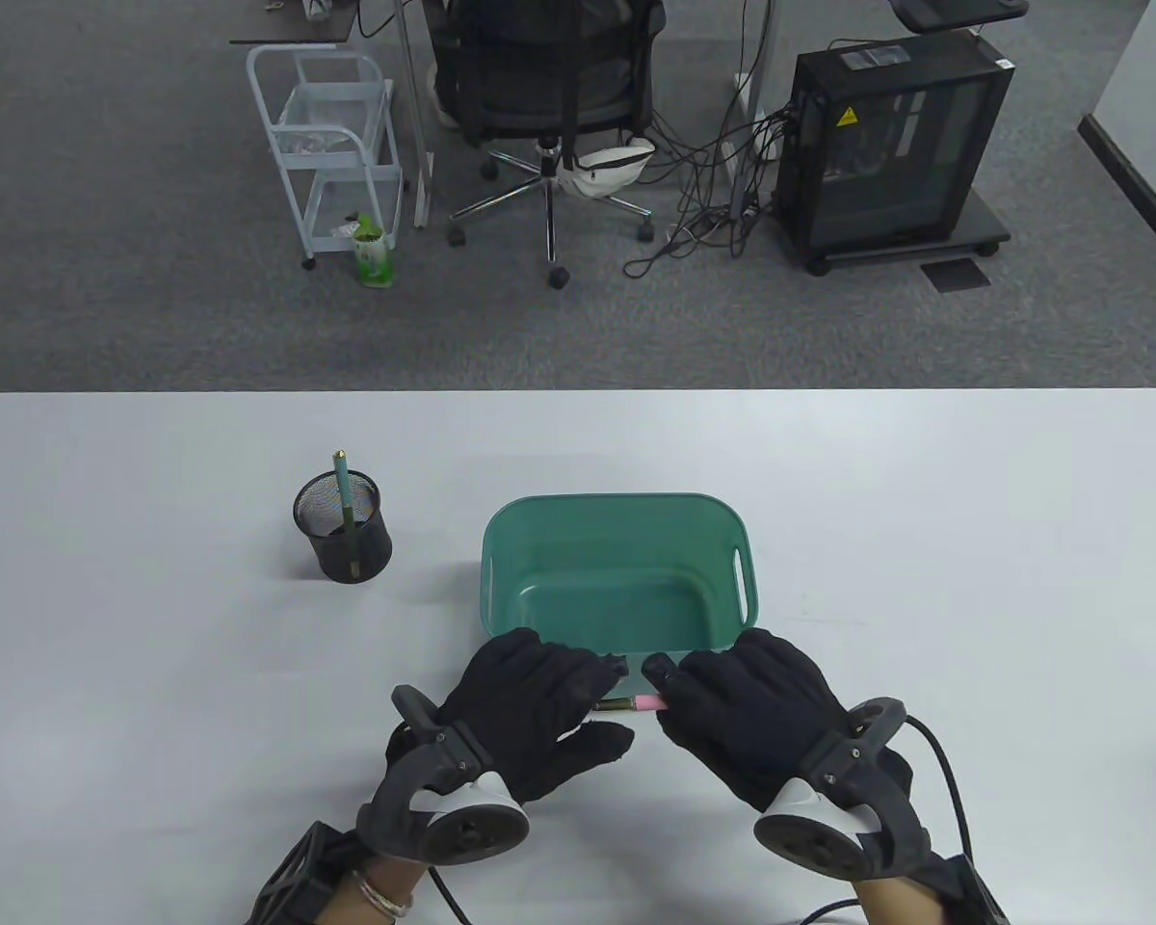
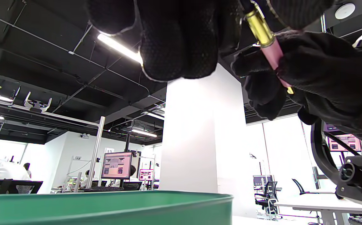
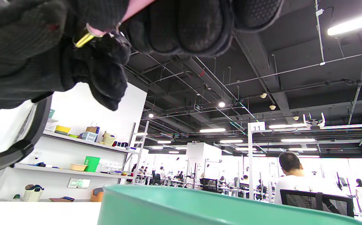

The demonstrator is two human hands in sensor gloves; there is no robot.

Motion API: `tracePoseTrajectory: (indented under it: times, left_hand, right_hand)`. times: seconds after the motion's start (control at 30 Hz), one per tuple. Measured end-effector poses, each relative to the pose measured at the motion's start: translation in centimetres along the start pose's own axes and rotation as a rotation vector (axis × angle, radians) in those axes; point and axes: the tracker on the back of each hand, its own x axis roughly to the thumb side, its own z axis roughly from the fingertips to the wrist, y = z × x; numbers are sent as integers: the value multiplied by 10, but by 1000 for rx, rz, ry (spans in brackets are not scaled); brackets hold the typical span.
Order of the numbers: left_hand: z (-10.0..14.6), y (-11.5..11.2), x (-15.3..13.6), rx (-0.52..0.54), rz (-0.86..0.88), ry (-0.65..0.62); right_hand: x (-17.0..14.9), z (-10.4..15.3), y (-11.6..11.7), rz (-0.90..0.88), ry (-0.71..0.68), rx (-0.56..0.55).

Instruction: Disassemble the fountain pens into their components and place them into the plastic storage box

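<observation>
Pink pen [image 1: 636, 703] lies level between the two gloved hands, just above the table [image 1: 154, 674] at the near side of the green box [image 1: 732, 540]. Its short visible stretch shows a gold band on the left and a pink barrel on the right; the rest is hidden inside the gloves. The left hand [image 1: 530, 703] has its fingers curled round the gold end, and the right hand [image 1: 751, 703] has its fingers curled round the pink end, so each hand grips one end of the same pen. In the left wrist view the gold band [image 2: 260, 26] meets the pink barrel [image 2: 273, 53] just where the right hand's fingers [image 2: 318, 72] close on it. In the right wrist view the gold part [image 3: 82, 39] peeks out between the two gloves, with the right hand's fingertips [image 3: 196, 22] bunched above it.

The box sits in the middle of the table, just beyond the hands, with a handle slot in its right wall; its rim fills the bottom of both wrist views. Nothing can be made out inside the part of it that shows.

Far to the left of the box stands a black mesh pen cup [image 1: 342, 528] holding one green pen [image 1: 345, 501] upright, well apart from the hands.

Beyond the table's far edge, on grey carpet, are a white cart [image 1: 328, 145], a black office chair [image 1: 549, 87] and a black computer case [image 1: 891, 145].
</observation>
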Motion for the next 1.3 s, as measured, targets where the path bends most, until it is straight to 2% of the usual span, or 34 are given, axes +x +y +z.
tracePoseTrajectory:
  times: [0.33,1.3]
  left_hand:
    - [0,0,3,1,-31,-3]
    - [1,0,-1,8,14,-2]
  right_hand:
    - [-1,1,-1,2,2,-2]
    - [2,1,3,-3,-10,9]
